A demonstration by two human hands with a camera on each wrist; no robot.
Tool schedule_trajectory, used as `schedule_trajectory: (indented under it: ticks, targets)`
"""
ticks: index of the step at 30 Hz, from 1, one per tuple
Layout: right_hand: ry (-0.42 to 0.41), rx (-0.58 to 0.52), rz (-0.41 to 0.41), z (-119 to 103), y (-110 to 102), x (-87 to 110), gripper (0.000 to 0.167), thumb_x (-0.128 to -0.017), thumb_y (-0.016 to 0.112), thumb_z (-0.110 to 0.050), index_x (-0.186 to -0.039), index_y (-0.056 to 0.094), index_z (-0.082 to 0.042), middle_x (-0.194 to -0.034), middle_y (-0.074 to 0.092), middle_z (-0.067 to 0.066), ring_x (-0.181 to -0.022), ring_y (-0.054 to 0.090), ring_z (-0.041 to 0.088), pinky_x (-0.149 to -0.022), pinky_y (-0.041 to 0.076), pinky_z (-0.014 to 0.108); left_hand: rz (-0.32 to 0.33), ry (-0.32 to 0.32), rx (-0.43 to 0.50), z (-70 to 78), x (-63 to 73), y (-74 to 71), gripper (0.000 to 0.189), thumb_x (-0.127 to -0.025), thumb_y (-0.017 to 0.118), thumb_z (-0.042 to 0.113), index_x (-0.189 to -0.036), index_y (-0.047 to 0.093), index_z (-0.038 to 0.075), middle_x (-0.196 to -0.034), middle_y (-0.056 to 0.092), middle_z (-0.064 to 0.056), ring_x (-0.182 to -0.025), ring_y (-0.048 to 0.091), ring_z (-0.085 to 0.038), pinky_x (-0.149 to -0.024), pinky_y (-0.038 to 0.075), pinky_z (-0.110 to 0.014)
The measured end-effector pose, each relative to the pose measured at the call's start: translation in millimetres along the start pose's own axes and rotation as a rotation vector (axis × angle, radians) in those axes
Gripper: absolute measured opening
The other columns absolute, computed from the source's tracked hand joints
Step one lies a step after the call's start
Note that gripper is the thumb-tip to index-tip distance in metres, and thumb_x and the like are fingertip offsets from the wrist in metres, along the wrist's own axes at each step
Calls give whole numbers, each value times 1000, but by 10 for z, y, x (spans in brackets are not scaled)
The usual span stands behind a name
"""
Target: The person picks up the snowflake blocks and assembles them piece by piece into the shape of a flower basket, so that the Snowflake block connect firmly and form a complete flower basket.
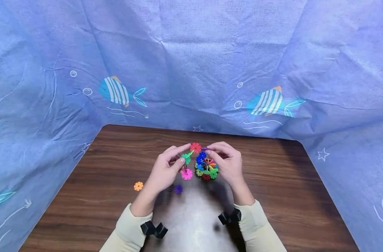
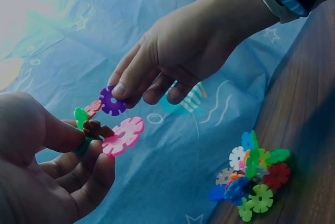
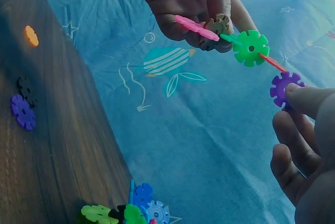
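My left hand (image 1: 166, 168) grips a short chain of notched, flower-shaped interlocking plastic discs. In it are a pink disc (image 1: 186, 174), a brown disc (image 2: 96, 130), green discs (image 3: 251, 48) and a red disc (image 1: 196, 147) at the far end. Between thumb and fingers, my right hand (image 1: 227, 162) pinches a purple disc (image 3: 285, 89). Its edge meets the red disc; whether their slots are joined cannot be told. Both hands are raised above the table, and the left fingers partly cover the brown and green discs.
On the table (image 1: 100, 154), a multicoloured cluster of joined discs (image 2: 251, 174) lies near the right hand. An orange disc (image 1: 138, 186) rests at the left, and a loose purple disc (image 3: 23, 112) lies beside a black disc (image 3: 26, 91). A blue fish-print cloth (image 1: 191, 70) hangs behind.
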State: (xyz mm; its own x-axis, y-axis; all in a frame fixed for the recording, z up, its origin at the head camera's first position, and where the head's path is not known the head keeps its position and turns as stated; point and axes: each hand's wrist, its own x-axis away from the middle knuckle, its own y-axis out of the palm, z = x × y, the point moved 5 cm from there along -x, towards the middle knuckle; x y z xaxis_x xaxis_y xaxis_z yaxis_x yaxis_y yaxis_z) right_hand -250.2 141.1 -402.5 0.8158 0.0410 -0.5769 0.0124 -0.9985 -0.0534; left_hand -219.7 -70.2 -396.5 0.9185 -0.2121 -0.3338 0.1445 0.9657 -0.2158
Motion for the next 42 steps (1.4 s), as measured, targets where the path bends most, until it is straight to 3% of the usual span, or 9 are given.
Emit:
schedule_trajectory:
  ticks: [8, 20, 26, 33, 42]
  targets:
    - [-50, 34, 8, 3, -25, -8, 12, -85, 77, 9, -95, 78, 3, -94, 73, 18, -78, 66, 7, -62, 53, 18, 10, -8, -49, -12, 0, -4, 47, -98, 57, -5, -140, 65, 15, -93, 57, -9, -68, 59, -15, -52, 48, -24]
    - [-47, 66, -5, -42, 12, -14, 12, -83, 75, 16, -91, 77, 7, -92, 73, 21, -80, 66, 6, -66, 54, 16, -12, -7, -18, -34, -5, 42, 46, -98, 57, -7, -140, 64, 11, -98, 60, -13, -70, 61, -17, -56, 53, -25]
    - [-58, 90, -26, -75, 49, -11, 9, -84, 74, 16, -89, 77, 9, -92, 72, 22, -85, 67, 7, -71, 56, 14, -25, -1, 9, -53, -14, 62, 46, -98, 56, -9, -140, 64, 8, -99, 59, -16, -69, 64, -18, -60, 60, -35]
    - [-32, 47, -82, 14, -7, -23, 15, -86, 75, 12, -97, 78, 2, -101, 73, 17, -91, 70, 9, -74, 59, 20, -21, -17, 9, -59, -28, 34, 47, -97, 62, -5, -142, 62, 9, -96, 64, -16, -72, 65, -18, -59, 55, -25]
    - [64, 36, -114, 45, -15, -9, 39, -85, 79, 6, -123, 69, 1, -108, 74, 21, -83, 72, 10, -63, 58, 23, 83, -16, 12, -23, -36, -107, 45, -96, 68, -1, -140, 63, 9, -101, 70, -17, -77, 66, -16, -66, 61, -31]
